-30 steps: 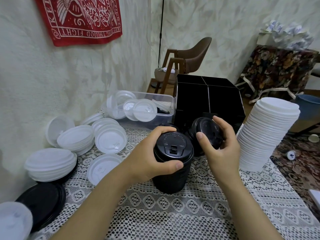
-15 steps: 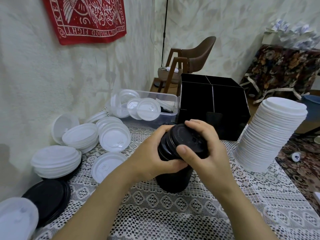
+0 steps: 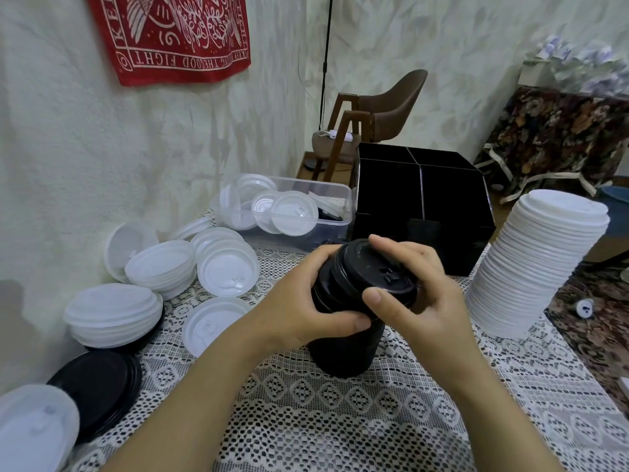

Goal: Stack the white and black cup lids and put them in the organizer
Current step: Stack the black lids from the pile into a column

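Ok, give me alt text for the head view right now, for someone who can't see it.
Both hands, left and right, press a black plastic cup lid onto a stack of black lids on a lace-covered table. A tall stack of white lids stands right, loose white lids left, a black compartmented organizer behind.

The only readable lettering stands on the red cloth banner (image 3: pixel 170 32) hanging on the wall, far above and to the left of the fingers (image 3: pixel 391 245) of both hands. Its white printed border, which runs upside down along the bottom edge, reads "FIGHT" and part of "THE GOOD"; up the left edge the letters "KEE" show before the picture cuts them off. Any marks moulded on the lids are too small to read.
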`<action>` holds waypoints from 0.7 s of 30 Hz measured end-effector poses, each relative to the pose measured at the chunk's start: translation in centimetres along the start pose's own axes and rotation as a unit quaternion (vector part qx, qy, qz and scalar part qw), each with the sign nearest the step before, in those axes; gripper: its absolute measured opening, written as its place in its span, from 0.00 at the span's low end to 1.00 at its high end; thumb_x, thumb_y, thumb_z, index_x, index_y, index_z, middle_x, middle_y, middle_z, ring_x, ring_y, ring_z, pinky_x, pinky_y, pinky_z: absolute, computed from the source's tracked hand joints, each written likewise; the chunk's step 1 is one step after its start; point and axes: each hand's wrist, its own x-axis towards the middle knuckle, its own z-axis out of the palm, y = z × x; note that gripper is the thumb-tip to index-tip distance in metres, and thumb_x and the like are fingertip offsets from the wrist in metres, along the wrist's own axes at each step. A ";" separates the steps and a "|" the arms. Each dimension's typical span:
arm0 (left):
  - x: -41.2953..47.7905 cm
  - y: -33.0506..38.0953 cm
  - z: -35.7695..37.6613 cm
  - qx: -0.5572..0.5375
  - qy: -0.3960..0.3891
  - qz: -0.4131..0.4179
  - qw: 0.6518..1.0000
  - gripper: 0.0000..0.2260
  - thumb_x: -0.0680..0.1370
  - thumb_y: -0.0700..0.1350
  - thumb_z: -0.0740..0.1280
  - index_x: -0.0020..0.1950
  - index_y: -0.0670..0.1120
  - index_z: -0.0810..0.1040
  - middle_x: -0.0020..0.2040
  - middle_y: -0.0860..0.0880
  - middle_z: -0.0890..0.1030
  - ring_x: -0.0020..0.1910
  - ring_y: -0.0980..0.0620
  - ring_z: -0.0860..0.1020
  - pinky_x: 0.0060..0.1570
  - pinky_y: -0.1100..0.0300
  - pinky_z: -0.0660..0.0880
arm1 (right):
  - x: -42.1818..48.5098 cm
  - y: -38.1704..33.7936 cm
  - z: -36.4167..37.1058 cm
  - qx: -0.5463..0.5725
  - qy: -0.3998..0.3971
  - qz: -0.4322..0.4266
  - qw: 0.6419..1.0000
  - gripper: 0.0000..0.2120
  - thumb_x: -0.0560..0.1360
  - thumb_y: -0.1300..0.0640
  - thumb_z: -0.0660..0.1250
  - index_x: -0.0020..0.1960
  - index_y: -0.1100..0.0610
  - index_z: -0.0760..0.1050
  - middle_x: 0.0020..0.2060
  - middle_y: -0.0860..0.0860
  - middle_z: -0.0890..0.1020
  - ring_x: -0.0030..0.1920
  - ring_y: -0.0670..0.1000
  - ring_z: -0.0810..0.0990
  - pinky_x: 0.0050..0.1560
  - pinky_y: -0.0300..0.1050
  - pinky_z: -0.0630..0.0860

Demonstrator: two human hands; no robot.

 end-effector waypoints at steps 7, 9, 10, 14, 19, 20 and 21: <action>0.2 -0.3 -0.1 -0.009 -0.006 -0.005 1.000 0.36 0.59 0.51 0.78 0.65 0.58 0.69 0.58 0.60 0.80 0.58 0.59 0.78 0.55 0.65 0.74 | -0.3 -0.1 2.5 -0.013 0.055 0.011 0.998 0.25 0.58 0.39 0.73 0.55 0.40 0.77 0.53 0.48 0.70 0.53 0.37 0.76 0.51 0.26 0.72; 0.3 -0.6 -0.2 -0.006 -0.007 -0.010 1.000 0.41 0.58 0.52 0.78 0.68 0.59 0.65 0.59 0.62 0.78 0.60 0.61 0.77 0.58 0.65 0.74 | -0.3 0.0 2.7 -0.020 0.056 0.015 0.998 0.26 0.58 0.38 0.74 0.55 0.40 0.77 0.52 0.47 0.70 0.53 0.36 0.75 0.51 0.25 0.72; 0.3 -0.8 -0.2 -0.005 -0.009 -0.014 1.000 0.42 0.57 0.52 0.78 0.68 0.60 0.64 0.59 0.63 0.78 0.60 0.61 0.77 0.58 0.65 0.73 | -0.3 0.0 2.7 -0.020 0.056 0.019 0.998 0.27 0.57 0.38 0.74 0.55 0.40 0.76 0.52 0.47 0.69 0.53 0.36 0.75 0.51 0.26 0.72; 0.3 -0.9 -0.3 -0.028 -0.016 -0.019 0.999 0.45 0.57 0.49 0.79 0.69 0.60 0.61 0.62 0.59 0.76 0.61 0.59 0.77 0.58 0.65 0.73 | -0.4 0.0 2.8 -0.020 0.046 0.031 0.998 0.29 0.56 0.39 0.76 0.56 0.41 0.76 0.53 0.47 0.68 0.54 0.34 0.75 0.51 0.25 0.72; 0.3 -0.7 -0.6 -0.012 -0.027 -0.027 0.999 0.48 0.56 0.43 0.82 0.67 0.63 0.59 0.58 0.68 0.76 0.60 0.61 0.77 0.57 0.65 0.74 | -0.3 0.1 2.7 -0.022 0.037 0.036 0.998 0.27 0.58 0.46 0.78 0.56 0.40 0.75 0.52 0.47 0.68 0.53 0.33 0.74 0.51 0.24 0.71; 0.3 -0.7 -0.8 -0.011 -0.029 -0.028 0.999 0.49 0.57 0.39 0.83 0.68 0.63 0.59 0.58 0.68 0.76 0.60 0.62 0.77 0.56 0.66 0.75 | -0.4 0.2 2.7 -0.027 0.038 0.034 0.998 0.28 0.57 0.43 0.79 0.56 0.40 0.75 0.52 0.46 0.68 0.53 0.34 0.74 0.52 0.24 0.70; 0.2 -0.5 -1.0 -0.018 -0.033 -0.029 0.999 0.49 0.59 0.35 0.82 0.69 0.62 0.59 0.59 0.67 0.76 0.60 0.63 0.76 0.54 0.66 0.75 | -0.4 0.2 2.6 -0.033 0.039 0.033 0.998 0.29 0.56 0.40 0.77 0.55 0.39 0.75 0.52 0.46 0.68 0.54 0.34 0.74 0.52 0.25 0.70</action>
